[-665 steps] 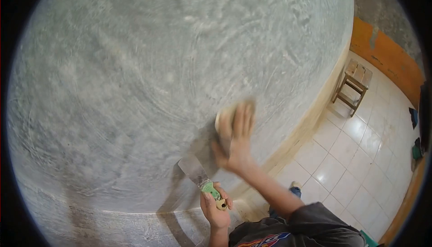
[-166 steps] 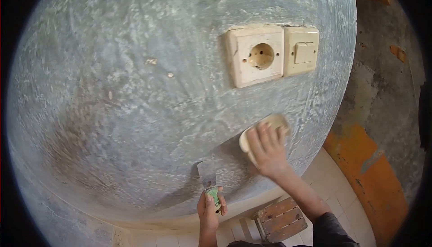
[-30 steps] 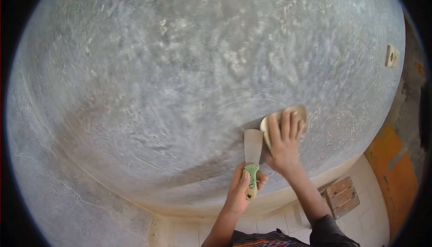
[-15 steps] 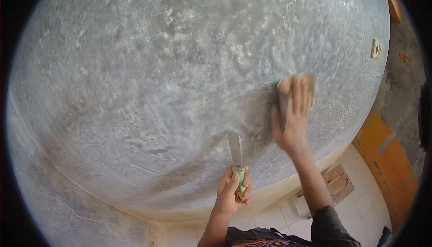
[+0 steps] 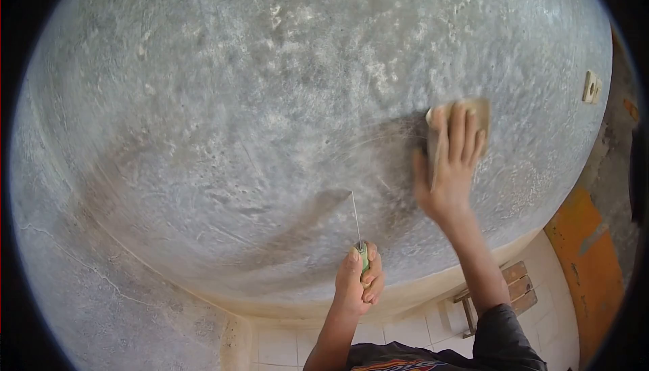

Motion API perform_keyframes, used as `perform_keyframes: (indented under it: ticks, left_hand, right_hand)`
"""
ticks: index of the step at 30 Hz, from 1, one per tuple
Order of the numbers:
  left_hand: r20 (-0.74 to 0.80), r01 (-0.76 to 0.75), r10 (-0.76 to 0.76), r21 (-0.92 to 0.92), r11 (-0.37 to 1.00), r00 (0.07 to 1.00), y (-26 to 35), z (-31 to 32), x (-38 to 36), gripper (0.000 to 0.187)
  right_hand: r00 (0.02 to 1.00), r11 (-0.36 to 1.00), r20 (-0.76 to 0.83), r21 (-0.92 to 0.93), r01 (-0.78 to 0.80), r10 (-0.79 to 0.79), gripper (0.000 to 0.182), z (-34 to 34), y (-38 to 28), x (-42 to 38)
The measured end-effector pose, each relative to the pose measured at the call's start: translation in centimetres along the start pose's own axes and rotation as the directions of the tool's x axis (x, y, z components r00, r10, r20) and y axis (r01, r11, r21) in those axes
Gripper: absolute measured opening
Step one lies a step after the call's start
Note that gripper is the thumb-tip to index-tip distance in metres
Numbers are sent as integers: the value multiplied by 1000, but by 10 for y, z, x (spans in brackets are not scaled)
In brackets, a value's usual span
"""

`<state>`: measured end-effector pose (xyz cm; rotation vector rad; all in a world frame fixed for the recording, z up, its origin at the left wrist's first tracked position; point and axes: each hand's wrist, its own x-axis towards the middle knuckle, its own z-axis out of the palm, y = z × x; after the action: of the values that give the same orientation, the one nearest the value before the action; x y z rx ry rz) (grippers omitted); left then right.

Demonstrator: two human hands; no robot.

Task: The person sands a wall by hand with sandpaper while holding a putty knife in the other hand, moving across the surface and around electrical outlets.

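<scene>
My left hand point(image 5: 360, 282) is wrapped round the green handle point(image 5: 365, 257) of a scraper. The scraper's blade point(image 5: 356, 217) points up toward the grey wall and shows edge-on as a thin line. Higher and to the right, my right hand point(image 5: 451, 168) presses a flat tan pad point(image 5: 481, 115) against the mottled grey wall point(image 5: 291, 114), fingers laid over its face and thumb along its left side. What the pad is made of cannot be made out.
A wall socket point(image 5: 591, 87) is at the far right. Below the wall stands a small wooden stool point(image 5: 519, 288) on white floor tiles point(image 5: 277, 347). An orange panel point(image 5: 587, 249) is at the lower right. A cracked grey surface point(image 5: 101, 276) lies at the lower left.
The scraper has turned from showing its flat blade to edge-on. My right hand and the pad have shifted slightly right in view. The whole view has also shifted a little.
</scene>
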<state>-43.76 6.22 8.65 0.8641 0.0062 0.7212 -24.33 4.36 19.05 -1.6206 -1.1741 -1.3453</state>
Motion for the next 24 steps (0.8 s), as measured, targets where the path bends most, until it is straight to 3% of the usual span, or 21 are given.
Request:
perform_keyframes:
  ticks: [2,3,5,6,8,10,12,14,16,20,24]
  left_hand:
    - [-15,13,-14,-63,998,1000,0,-2,-2,43]
    - [-12,8,-9,-72,997,1000,-1,-3,-2,43]
    - [12,25,-24,-128,991,1000,0,-8,-1,43]
    - [11,22,-21,-128,991,1000,2,-9,-2,43]
    - [-2,39,-40,-145,989,999,7,-11,-4,45]
    - [-8,38,-40,-152,988,999,17,-14,-8,46]
    - [-8,36,-37,-157,987,999,29,-21,-11,47]
    - [-11,40,-43,-180,983,999,43,-31,-17,49]
    - [-10,34,-36,-152,988,999,60,-42,-22,49]
    - [28,25,-20,-172,985,999,98,-71,-37,48]
    - [22,-6,8,-80,997,1000,132,-95,-54,49]
  right_hand:
    - [975,995,209,84,54,-70,66,4,-22,-28]
    - [974,995,210,81,64,-79,66,6,-24,-42]
    - [906,927,231,209,311,-356,66,11,-28,-62]
    - [905,926,230,211,313,-358,66,10,-28,-51]
    - [971,979,136,84,186,-197,68,2,-27,-12]
    - [986,991,129,95,96,-108,67,2,-30,5]
    - [1000,994,-1,106,-1,1,65,8,-42,10]
    - [994,988,70,133,80,-90,61,16,-68,-15]
    - [940,969,269,185,163,-209,60,21,-99,-52]
    - [962,974,195,159,162,-192,60,30,-138,-51]
    - [997,992,71,122,-13,4,63,22,-166,15]
